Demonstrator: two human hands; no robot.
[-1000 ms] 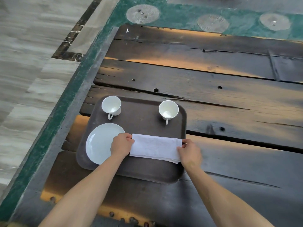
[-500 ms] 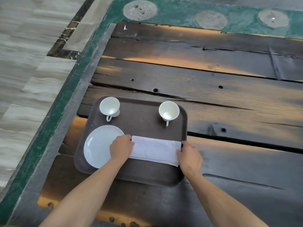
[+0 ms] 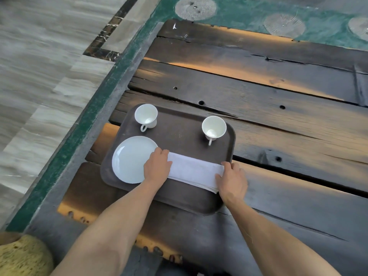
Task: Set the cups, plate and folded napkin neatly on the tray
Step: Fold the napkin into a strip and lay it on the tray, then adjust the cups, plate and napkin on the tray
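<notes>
I've got my left hand and right hand pinching the two ends of the folded white cloth napkin, flat on the dark brown rectangular plastic tray, beside the round white plate; two white cups at the far corners.

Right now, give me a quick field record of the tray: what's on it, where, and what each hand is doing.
tray: dark, on wooden table
left cup: far left corner, upright
right cup: far right, upright
plate: near left
napkin: folded, right of the plate
left hand: grips napkin's left end
right hand: grips napkin's right end
</notes>
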